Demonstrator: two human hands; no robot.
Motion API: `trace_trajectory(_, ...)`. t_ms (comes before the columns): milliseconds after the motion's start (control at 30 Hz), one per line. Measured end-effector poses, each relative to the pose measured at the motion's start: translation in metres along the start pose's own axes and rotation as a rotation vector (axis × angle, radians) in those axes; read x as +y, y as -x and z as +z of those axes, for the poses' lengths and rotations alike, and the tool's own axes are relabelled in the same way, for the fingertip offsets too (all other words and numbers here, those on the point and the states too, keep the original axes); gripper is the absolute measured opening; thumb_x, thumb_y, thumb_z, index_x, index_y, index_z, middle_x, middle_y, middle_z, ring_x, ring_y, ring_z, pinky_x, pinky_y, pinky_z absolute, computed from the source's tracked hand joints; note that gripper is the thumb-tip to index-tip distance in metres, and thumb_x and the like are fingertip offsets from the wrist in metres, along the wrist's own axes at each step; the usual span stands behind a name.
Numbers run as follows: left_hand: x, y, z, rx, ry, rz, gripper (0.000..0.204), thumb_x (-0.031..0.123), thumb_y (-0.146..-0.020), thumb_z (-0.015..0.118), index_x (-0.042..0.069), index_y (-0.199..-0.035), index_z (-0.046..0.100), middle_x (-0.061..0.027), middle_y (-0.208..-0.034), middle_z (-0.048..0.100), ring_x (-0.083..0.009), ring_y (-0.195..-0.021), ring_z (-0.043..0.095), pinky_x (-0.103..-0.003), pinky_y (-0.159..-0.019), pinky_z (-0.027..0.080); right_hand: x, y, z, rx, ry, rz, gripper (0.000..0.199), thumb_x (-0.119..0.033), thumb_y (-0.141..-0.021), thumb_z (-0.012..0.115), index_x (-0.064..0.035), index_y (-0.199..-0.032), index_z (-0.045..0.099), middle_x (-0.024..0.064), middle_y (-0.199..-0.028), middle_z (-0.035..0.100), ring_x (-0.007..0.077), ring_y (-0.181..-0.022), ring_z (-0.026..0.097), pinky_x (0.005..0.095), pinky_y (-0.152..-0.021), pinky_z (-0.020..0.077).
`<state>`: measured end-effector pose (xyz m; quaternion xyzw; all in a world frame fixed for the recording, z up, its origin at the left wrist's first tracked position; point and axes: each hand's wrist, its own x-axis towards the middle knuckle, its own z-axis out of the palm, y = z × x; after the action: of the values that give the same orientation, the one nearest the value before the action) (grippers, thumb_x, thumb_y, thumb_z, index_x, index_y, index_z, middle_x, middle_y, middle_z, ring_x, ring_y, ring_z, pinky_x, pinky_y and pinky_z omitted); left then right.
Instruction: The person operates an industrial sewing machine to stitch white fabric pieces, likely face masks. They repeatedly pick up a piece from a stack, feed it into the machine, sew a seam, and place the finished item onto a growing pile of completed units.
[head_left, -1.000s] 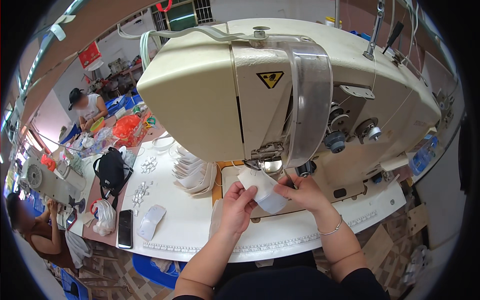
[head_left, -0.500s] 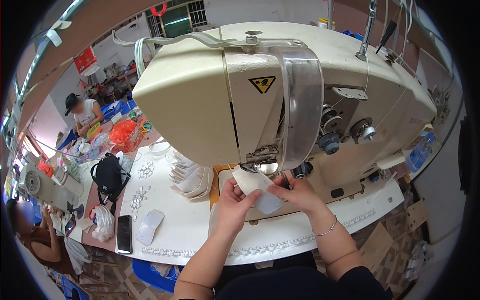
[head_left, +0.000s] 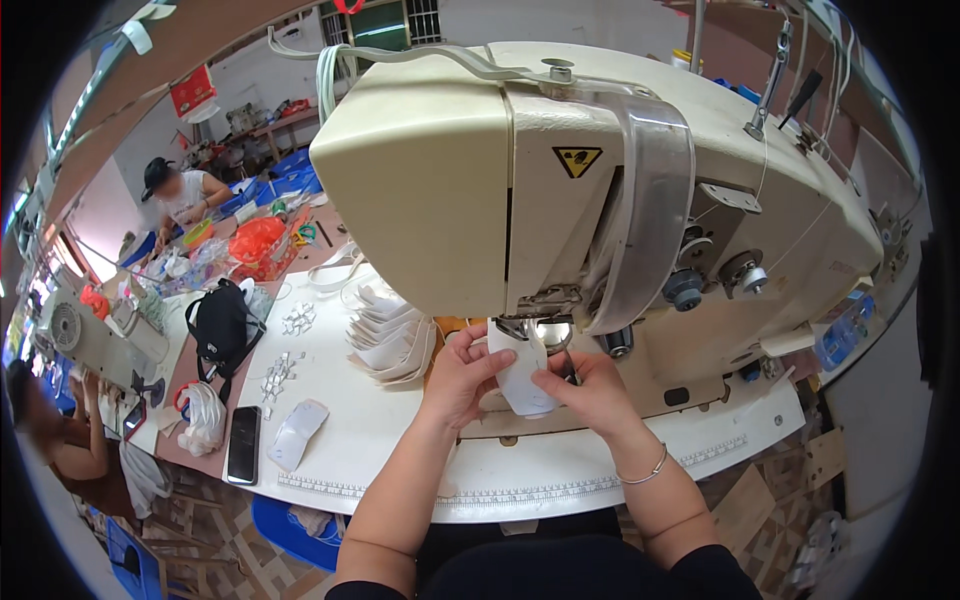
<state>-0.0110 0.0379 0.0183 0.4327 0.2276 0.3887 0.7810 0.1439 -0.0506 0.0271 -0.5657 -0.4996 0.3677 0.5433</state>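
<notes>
A large cream sewing machine (head_left: 560, 170) fills the upper middle of the head view. Under its needle head both hands hold one small white fabric piece (head_left: 522, 378). My left hand (head_left: 462, 378) pinches the piece's left edge, thumb on top. My right hand (head_left: 592, 392) grips its right edge next to the presser foot (head_left: 545, 330). A thin bracelet sits on my right wrist. The part of the piece beneath the machine head is hidden.
A stack of white cut pieces (head_left: 392, 335) lies left of the machine on the white table (head_left: 420, 470). Further left are a loose white piece (head_left: 297, 432), a black phone (head_left: 244, 445), a black bag (head_left: 222, 320) and small white bits. Other people sit at left.
The view has moved closer to the machine head. Both hands kept hold of the white piece and brought it up under the presser foot.
</notes>
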Motion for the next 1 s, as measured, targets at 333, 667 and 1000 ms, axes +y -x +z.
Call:
trace_trajectory(333,-0.006,0.006,0.008,0.033,-0.010,0.048,0.046,0.007,-0.075,0.065,0.001,-0.114,0.041,-0.0065,-0.086,0.062,-0.0124,-0.077,0.060,-0.026,-0.068,0.050,0.001,0.009,0.001,-0.012,0.100,0.033,0.026,-0.023,-0.072,0.067,0.0023,-0.076,0.062,-0.0001,-0.063,0.053,0.0068,-0.059,0.044,0.0218,-0.056,0.0383)
trace_trajectory(667,-0.019,0.004,0.005,0.163,0.057,-0.020,0.031,0.011,-0.077,0.064,0.004,-0.102,0.047,-0.0034,-0.082,0.059,-0.0113,-0.072,0.059,-0.023,-0.059,0.049,-0.010,0.009,0.006,0.031,0.003,0.024,0.022,-0.019,-0.074,0.066,0.0017,-0.079,0.062,0.0011,-0.065,0.057,0.0055,-0.059,0.048,0.0200,-0.057,0.0399)
trace_trajectory(1000,-0.044,0.031,0.020,0.128,0.250,0.047,0.014,0.009,-0.081,0.060,0.003,-0.090,0.051,-0.0055,-0.081,0.060,-0.0116,-0.066,0.058,-0.021,-0.058,0.048,0.005,0.007,0.004,0.029,-0.132,0.069,0.022,-0.021,-0.074,0.067,0.0000,-0.079,0.063,-0.0008,-0.066,0.058,0.0052,-0.061,0.049,0.0197,-0.057,0.0389)
